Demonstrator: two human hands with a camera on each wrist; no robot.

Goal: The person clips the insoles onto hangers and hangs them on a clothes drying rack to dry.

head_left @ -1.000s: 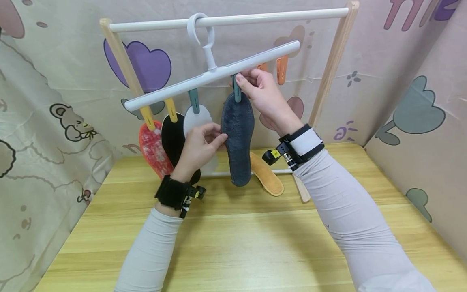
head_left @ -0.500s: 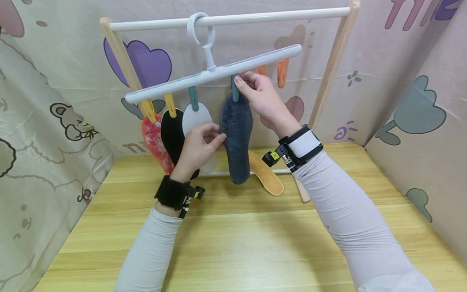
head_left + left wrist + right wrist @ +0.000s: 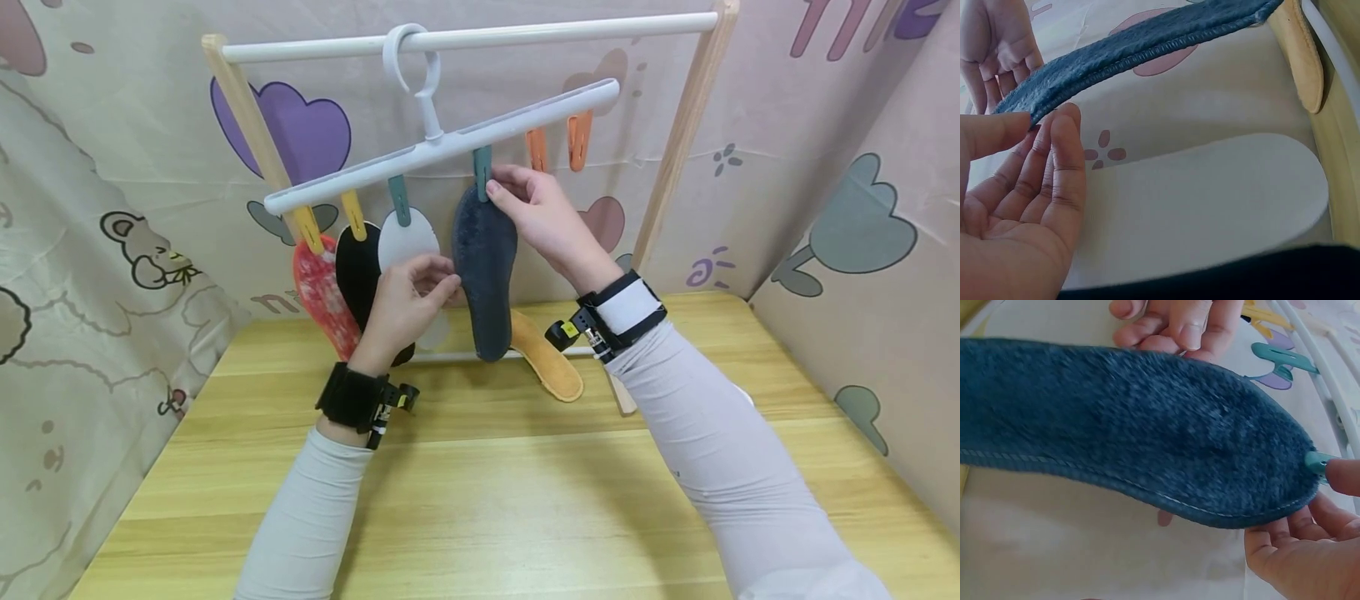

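Note:
A dark blue fuzzy insole (image 3: 485,275) hangs from a green clothespin (image 3: 482,173) under a tilted white hanger (image 3: 442,146). My right hand (image 3: 547,212) is beside that clothespin's lower end, the thumb at its edge and the other fingers behind the insole's top in the right wrist view. My left hand (image 3: 412,296) is at the insole's left edge, thumb and fingertips parted, with the thumb tip right at the edge in the left wrist view. To the left, a white insole (image 3: 407,237), a black insole (image 3: 358,271) and a red-and-white insole (image 3: 322,292) hang from clothespins.
The hanger hooks over the white rail (image 3: 525,33) of a wooden-ended rack. Two orange clothespins (image 3: 578,143) hang bare on the hanger's right. A tan insole (image 3: 551,367) lies at the table's (image 3: 487,492) back, behind the blue one. Printed cloth surrounds the table.
My right hand has slid down the clothespin, and its finger no longer shows on the clothespin's left. The hanger's right end has risen, and the blue insole's lower end has swung back. My left hand barely moved.

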